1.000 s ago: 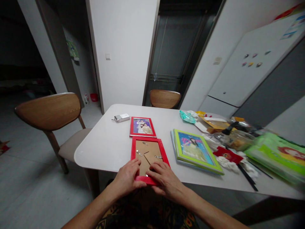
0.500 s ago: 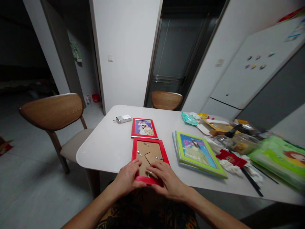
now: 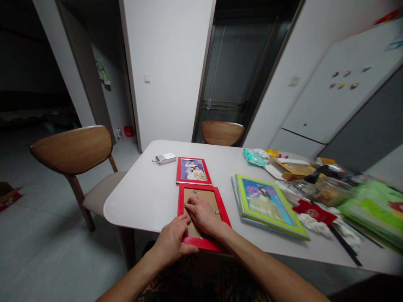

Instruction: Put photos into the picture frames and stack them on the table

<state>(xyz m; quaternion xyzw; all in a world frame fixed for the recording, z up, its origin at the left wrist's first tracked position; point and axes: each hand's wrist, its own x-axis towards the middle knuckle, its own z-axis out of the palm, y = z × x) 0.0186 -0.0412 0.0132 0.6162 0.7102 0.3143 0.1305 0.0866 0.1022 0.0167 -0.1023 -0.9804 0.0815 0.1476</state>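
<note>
A red picture frame (image 3: 223, 209) lies face down at the table's near edge, its brown backing board (image 3: 208, 196) showing. My left hand (image 3: 176, 233) is closed on the frame's lower left corner, thumb along the near rail. Reaching across the board, my right hand (image 3: 203, 214) has its fingers bunched over the left-side metal clip, which they hide. A top clip (image 3: 196, 192) and a right clip (image 3: 217, 212) stay visible. Against the far rail sits a second red frame (image 3: 194, 171), photo side up.
Right of the hands lies a stack with a green picture frame (image 3: 267, 203) on top. A small white-and-silver box (image 3: 166, 158) sits farther back. Plastic bags (image 3: 374, 205), crumpled tissue and a clear container (image 3: 333, 191) crowd the right side. A wooden chair (image 3: 75, 151) stands left.
My right hand has moved from the frame's near rail up and left across the backing, onto the left clip. My left hand keeps its hold on the corner. The view has shifted slightly.
</note>
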